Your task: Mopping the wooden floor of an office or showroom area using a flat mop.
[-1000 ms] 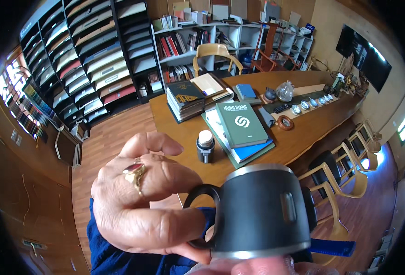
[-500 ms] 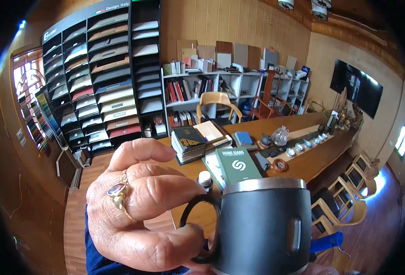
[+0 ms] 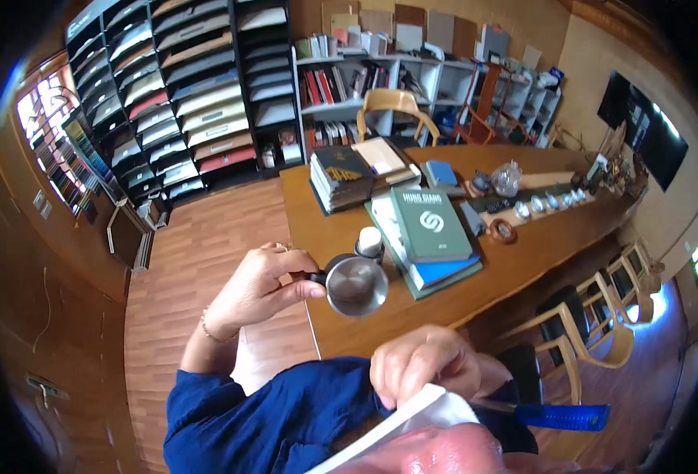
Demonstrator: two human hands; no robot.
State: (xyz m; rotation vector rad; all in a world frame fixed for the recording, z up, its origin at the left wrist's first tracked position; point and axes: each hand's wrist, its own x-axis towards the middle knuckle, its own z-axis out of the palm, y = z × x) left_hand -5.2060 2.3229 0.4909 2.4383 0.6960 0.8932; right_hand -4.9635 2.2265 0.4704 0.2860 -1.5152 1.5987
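My left hand (image 3: 258, 288) is closed round the handle of a black mug (image 3: 357, 286) with a bare metal rim and lining. The mug is tipped so that its shiny inside shows, held above the near edge of the wooden table. My right hand (image 3: 424, 365) is in a pinch at the lower middle, its fingertips on the upper edge of a white mask-like sheet (image 3: 412, 417). Beside the right wrist a blue-handled tool (image 3: 562, 416) sticks out to the right on a thin metal shaft; whether this hand grips it is hidden.
On the table (image 3: 349, 332) lie green binders (image 3: 436, 229), a black sample book (image 3: 341, 178) and a white-capped bottle (image 3: 369, 240) just behind the mug. Farther back stand a glass teapot (image 3: 507, 179) and small cups. Wooden chairs (image 3: 562, 316) line the right side; sample racks fill the left wall.
The mug has moved down and away from the camera in my left hand. My right hand and the white sheet have come into view. The view has tilted downward.
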